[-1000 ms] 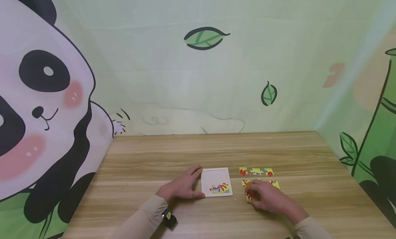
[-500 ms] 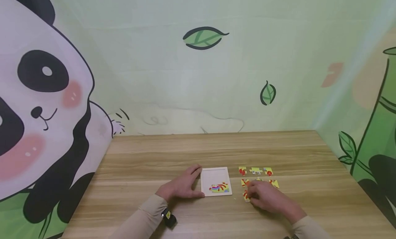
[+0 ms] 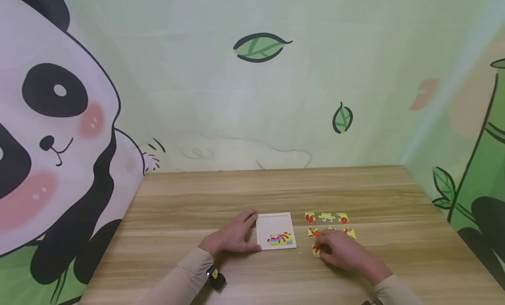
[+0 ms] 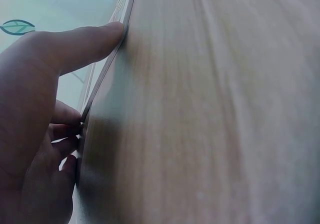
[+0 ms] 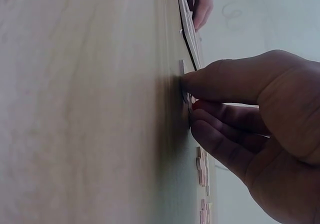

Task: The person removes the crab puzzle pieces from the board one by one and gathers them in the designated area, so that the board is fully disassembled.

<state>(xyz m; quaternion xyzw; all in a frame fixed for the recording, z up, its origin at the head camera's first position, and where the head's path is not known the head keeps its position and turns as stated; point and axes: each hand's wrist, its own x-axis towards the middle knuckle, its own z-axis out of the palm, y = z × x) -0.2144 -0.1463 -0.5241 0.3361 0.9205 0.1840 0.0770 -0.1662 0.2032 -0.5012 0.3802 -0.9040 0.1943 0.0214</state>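
In the head view, a pale square puzzle tray [image 3: 275, 224] holds a few joined colourful pieces [image 3: 280, 239] at its lower right. Against the tray's left side rests my left hand [image 3: 233, 235], thumb at the near corner and fingers at the far one. The left wrist view shows the thumb [image 4: 95, 44] straight along the tray edge. To the right of the tray, my right hand [image 3: 340, 250] pinches a red and yellow puzzle piece [image 3: 316, 251] low over the table. Fingers partly hide this piece. In the right wrist view, the thumb [image 5: 220, 81] touches its edge.
Loose puzzle pieces lie right of the tray: a far row [image 3: 326, 217] of three and a nearer row [image 3: 313, 232] partly covered by my right hand. Everything sits on a wood-grain table [image 3: 189, 204]. A printed wall cloth [image 3: 197, 99] stands behind it.
The puzzle piece in my right hand has shifted and turned slightly between the fingers, staying in about the same place. My left hand and the tray hold still.
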